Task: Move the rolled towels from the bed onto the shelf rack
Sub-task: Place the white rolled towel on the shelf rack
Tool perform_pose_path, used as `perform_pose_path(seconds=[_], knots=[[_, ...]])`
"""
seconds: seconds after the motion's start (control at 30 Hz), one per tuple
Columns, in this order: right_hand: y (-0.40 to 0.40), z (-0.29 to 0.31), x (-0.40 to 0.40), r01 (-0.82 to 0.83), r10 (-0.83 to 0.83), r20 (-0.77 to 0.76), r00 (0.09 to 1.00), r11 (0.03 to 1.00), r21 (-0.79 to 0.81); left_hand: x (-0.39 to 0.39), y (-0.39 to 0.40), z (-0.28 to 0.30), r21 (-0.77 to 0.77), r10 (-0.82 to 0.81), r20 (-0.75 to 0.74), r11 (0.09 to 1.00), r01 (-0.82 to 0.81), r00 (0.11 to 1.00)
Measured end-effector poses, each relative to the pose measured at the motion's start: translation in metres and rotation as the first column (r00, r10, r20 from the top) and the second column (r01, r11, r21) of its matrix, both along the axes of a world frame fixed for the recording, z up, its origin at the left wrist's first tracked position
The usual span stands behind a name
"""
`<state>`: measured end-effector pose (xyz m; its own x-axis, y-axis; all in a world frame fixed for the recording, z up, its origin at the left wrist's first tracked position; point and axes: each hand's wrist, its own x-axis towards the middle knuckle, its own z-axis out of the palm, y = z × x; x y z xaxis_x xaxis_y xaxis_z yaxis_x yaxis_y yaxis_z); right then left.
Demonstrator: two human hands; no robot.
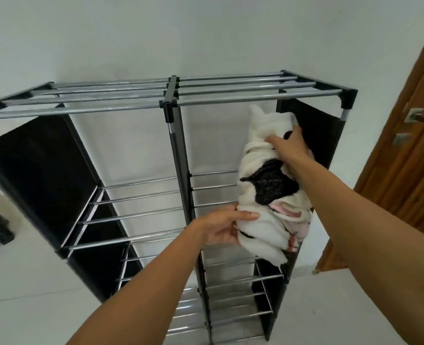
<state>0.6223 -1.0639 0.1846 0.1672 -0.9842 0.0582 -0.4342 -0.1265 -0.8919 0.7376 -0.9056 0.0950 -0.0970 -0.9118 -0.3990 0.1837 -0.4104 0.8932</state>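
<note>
Rolled towel [268, 195]: white with black patches, held in the right column of the shelf rack [171, 95], under its top rods
Left hand [221, 227]: grasping the towel's near end; right hand [290, 148]: gripping its far part

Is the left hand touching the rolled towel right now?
Touching. The head view shows the left hand pressed against the rolled towel's lower end, thumb lying across the white fabric.
</note>
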Motion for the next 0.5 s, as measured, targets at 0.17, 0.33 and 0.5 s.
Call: perform_pose_path(seconds=[0.17,0.33,0.5], knots=[[-0.048,0.002,0.041,-0.090,0.060,0.317,0.947,0.993,0.081,0.026,-0.031,0.027,-0.009,0.094,0.105,0.996,-0.094,0.990],[-0.075,-0.009,0.059,-0.181,0.066,0.506,0.860,0.967,0.182,0.021,-0.049,0.035,-0.047,0.201,0.255,0.980,-0.195,0.946],[-0.087,-0.037,0.045,-0.108,0.068,0.156,0.985,0.958,0.267,0.003,-0.053,0.029,-0.003,0.110,0.442,0.993,-0.121,0.890]])
